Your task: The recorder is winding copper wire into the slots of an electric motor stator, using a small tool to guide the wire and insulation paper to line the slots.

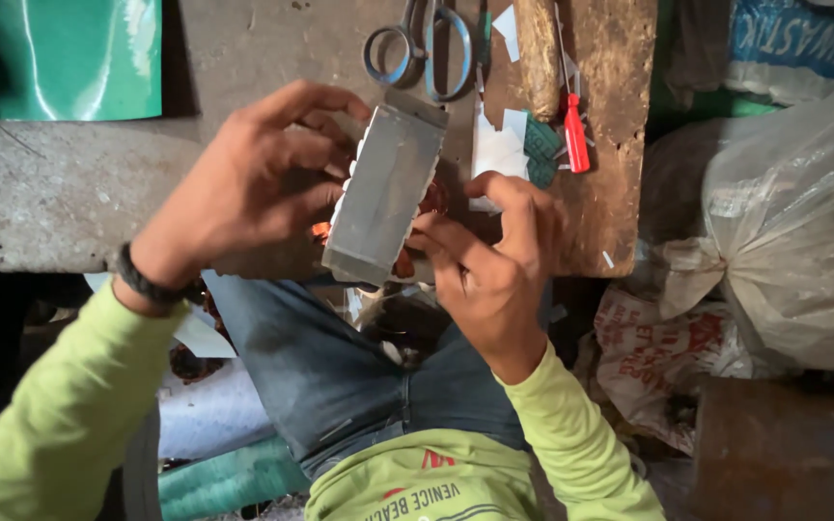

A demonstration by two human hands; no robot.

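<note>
Both hands grasp a grey, laminated metal stator core (385, 193) at the near edge of a rough wooden board (620, 125): left hand (253, 188) clasps its toothed side, right hand (494, 256) pinches the opposite side, where copper-coloured winding shows. White insulation paper pieces (496, 150) lie cut just beyond; fitting appears under way, not finished. Farther: a red-handled screwdriver (576, 135), blue-handled scissors (422, 48), a glossy green sheet (69, 58).

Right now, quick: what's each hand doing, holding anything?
Left hand: closed around the grey metal block, gripping its left side.
Right hand: fingers curled against the block's right lower edge, steadying it.
</note>
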